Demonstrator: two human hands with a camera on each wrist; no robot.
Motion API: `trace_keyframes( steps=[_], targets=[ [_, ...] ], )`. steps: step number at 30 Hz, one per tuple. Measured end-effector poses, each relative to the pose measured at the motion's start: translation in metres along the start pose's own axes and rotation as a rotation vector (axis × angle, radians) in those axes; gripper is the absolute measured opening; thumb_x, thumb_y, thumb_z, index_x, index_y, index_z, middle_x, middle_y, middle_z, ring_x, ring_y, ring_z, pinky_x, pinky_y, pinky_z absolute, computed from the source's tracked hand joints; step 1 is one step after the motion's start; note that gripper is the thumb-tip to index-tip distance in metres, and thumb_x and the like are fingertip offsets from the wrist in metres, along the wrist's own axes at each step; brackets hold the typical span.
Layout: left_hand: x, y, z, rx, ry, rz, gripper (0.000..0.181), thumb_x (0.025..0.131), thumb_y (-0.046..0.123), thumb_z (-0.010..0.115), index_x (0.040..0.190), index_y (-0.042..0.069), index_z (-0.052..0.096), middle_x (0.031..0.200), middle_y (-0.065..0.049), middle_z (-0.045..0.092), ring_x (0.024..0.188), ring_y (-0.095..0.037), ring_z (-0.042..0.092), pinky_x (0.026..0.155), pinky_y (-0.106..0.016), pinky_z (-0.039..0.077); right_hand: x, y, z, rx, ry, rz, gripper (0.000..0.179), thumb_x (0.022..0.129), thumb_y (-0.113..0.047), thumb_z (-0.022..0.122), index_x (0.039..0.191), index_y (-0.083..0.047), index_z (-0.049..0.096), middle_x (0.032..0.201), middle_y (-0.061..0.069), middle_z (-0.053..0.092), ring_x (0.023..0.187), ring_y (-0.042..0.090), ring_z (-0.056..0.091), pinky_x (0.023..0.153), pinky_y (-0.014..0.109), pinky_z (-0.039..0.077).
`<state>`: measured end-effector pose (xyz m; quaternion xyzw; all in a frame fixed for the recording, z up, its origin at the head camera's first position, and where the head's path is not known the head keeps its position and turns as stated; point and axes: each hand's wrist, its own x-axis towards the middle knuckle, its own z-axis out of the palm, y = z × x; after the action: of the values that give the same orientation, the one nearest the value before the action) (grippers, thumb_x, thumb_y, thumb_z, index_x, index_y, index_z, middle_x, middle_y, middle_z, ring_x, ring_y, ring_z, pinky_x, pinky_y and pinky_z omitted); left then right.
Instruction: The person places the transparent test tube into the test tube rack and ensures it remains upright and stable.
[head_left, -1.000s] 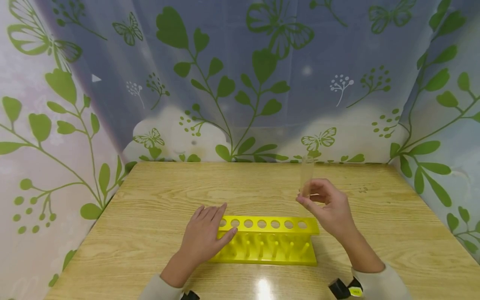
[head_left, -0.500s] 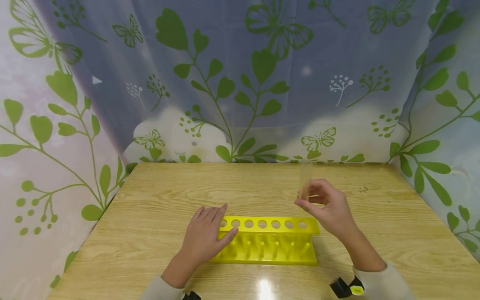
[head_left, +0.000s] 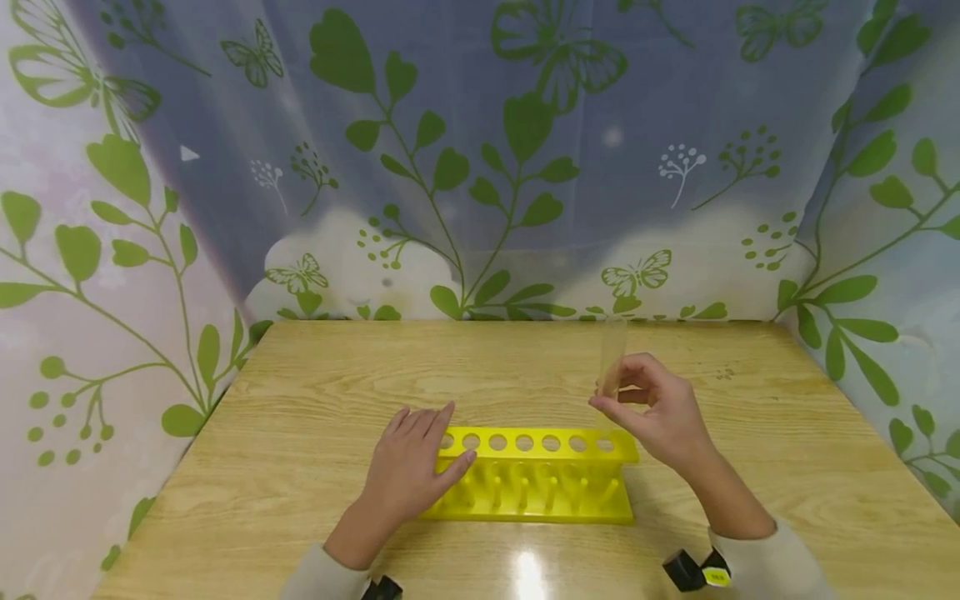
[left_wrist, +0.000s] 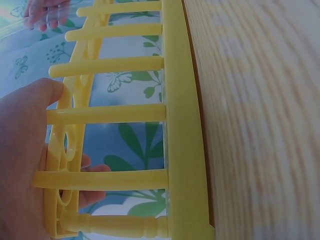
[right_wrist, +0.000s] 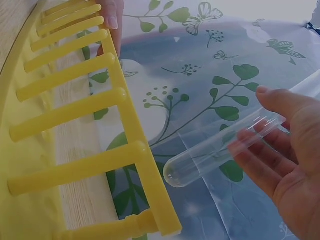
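Head view: yellow rack stands on the wood-grain desk, long side toward the wearer, a row of round holes along the top rail, a row of pegs below. Left hand lies over the rack's left end, covering part of the rail; left wrist view puts the thumb on the near side and fingers on the far side, so it holds the rail between them. Right hand pinches a clear test tube between thumb and fingers, near the rack's right end, tube roughly upright. Right wrist view: tube's rounded tip near the top rail, apart from it, outside any hole; tube wall see-through, fingers visible behind it.

Markings: yellow label on the black device at the right wrist, small dark characters, too small to read. Second black device at the left wrist, cut by the frame edge. Behind the desk, cloth backdrop printed with green leaves and butterflies
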<state>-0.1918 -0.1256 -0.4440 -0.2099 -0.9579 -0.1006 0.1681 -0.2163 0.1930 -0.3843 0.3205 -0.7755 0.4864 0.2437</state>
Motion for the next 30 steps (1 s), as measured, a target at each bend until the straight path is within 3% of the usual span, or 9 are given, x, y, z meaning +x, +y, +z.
trace_keyframes(
  steps=[8, 20, 30],
  targets=[
    [0.0005, 0.0004, -0.0012, 0.002, -0.018, -0.002, 0.070, 0.094, 0.059, 0.049, 0.142, 0.007, 0.050, 0.128, -0.007, 0.061, 0.120, -0.025, 0.055, 0.111, -0.050, 0.032, -0.0007, -0.0031, -0.0027, -0.012, -0.011, 0.007, 0.036, 0.072, 0.016, 0.076, 0.096, -0.004, 0.057, 0.083, 0.001, 0.064, 0.076, 0.007, 0.065, 0.063, 0.022, 0.057],
    [-0.0006, 0.0006, 0.0000, 0.008, -0.007, -0.007, 0.070, 0.094, 0.059, 0.048, 0.141, 0.008, 0.050, 0.128, -0.006, 0.062, 0.119, -0.024, 0.056, 0.110, -0.050, 0.033, -0.0060, 0.0019, -0.0019, -0.044, 0.011, 0.000, 0.040, 0.067, 0.021, 0.076, 0.096, -0.001, 0.057, 0.079, 0.003, 0.063, 0.073, 0.005, 0.064, 0.062, 0.017, 0.055],
    [-0.0001, 0.0006, -0.0002, 0.008, -0.006, -0.005, 0.070, 0.094, 0.059, 0.049, 0.142, 0.008, 0.050, 0.127, -0.006, 0.062, 0.119, -0.024, 0.056, 0.110, -0.050, 0.033, -0.0091, 0.0029, -0.0024, -0.017, -0.008, 0.026, 0.036, 0.073, 0.017, 0.075, 0.097, -0.003, 0.057, 0.082, 0.002, 0.063, 0.075, 0.006, 0.065, 0.062, 0.020, 0.056]
  ],
)
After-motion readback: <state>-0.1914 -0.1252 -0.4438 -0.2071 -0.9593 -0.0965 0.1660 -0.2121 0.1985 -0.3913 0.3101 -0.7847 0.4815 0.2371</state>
